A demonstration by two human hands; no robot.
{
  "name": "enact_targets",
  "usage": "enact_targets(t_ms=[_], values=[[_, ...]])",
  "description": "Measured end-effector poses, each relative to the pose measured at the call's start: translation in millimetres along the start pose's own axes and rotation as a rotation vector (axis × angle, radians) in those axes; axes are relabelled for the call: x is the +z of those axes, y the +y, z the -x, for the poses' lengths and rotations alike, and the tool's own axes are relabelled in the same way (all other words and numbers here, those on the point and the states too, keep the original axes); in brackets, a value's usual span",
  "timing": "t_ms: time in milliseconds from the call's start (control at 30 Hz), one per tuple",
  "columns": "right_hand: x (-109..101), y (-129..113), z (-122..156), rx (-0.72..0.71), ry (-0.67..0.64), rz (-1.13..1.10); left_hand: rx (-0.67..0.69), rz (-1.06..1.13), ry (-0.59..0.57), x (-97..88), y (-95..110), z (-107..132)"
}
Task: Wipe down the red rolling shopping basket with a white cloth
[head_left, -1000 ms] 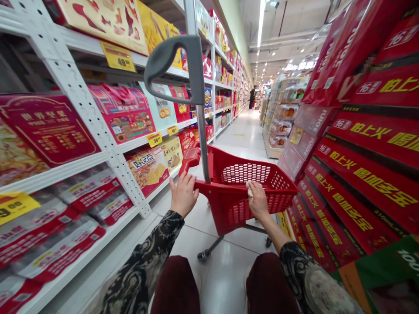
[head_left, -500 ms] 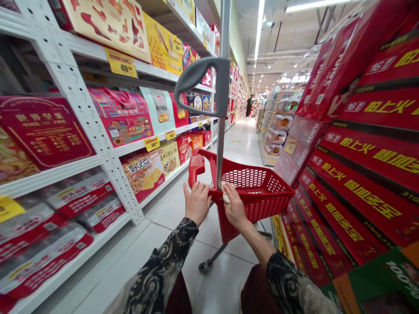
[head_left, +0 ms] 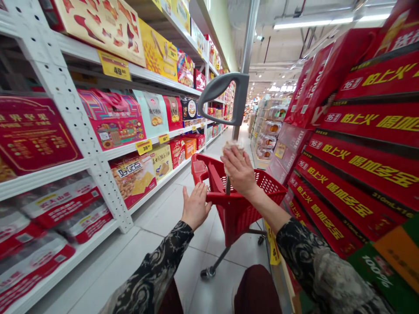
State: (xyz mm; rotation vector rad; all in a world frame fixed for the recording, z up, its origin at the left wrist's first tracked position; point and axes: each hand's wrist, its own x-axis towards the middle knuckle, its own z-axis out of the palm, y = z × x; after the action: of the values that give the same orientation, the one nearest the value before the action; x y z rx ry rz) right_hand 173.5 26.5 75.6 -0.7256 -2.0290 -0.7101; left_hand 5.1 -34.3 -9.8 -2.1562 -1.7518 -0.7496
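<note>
My right hand (head_left: 238,170) is raised above a red plastic shopping trolley basket (head_left: 234,218), pinching a crumpled white tissue (head_left: 233,145) in its fingers. Just beyond that hand stands the trolley's metal pole (head_left: 249,43), topped by a grey loop handle (head_left: 242,100). My left hand (head_left: 196,206) is open, its fingers spread beside the basket's near rim. I cannot tell whether it touches the rim. Black patterned sleeves cover both forearms.
White perforated shelving (head_left: 75,126) with boxed goods and yellow price tags runs along the left. Stacked red cartons (head_left: 360,161) with yellow lettering line the right. A pale tiled floor (head_left: 163,248) lies under the trolley, and the aisle stretches ahead.
My right hand has lifted off the basket rim with the tissue. My left hand has come away from the rim and opened. The trolley and pole now appear further right.
</note>
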Motion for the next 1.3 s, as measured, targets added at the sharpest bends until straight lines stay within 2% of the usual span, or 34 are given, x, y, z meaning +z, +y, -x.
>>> enact_targets(t_ms=[200, 300, 500, 667, 967, 1133, 1300], values=[[19.7, -17.4, 77.7, -0.126, -0.131, -0.083, 0.023, 0.009, -0.013, 1.2, 0.7, -0.9], [17.9, -24.8, 94.6, -0.143, -0.215, -0.172, 0.027, 0.041, -0.023, 1.0, -2.7, -3.3], [18.5, -40.4, 95.9, 0.135, -0.139, -0.361, 0.118, 0.123, -0.117, 3.5, -24.3, -17.1], [36.6, -62.2, 111.8, 0.276, -0.139, -0.463, 0.088, 0.146, -0.086, 7.0, -28.8, -17.3], [39.6, -75.9, 111.2, 0.256, -0.109, -0.585, 0.026, 0.169, -0.042, 3.4, -40.1, 2.3], [42.6, -84.5, 106.5, 0.289, -0.104, -0.622, -0.013, 0.155, -0.006, 2.2, -45.7, 7.0], [43.3, -90.2, 96.0, 0.354, -0.076, -0.610, -0.047, 0.135, 0.032, 2.0, -39.2, 8.4]])
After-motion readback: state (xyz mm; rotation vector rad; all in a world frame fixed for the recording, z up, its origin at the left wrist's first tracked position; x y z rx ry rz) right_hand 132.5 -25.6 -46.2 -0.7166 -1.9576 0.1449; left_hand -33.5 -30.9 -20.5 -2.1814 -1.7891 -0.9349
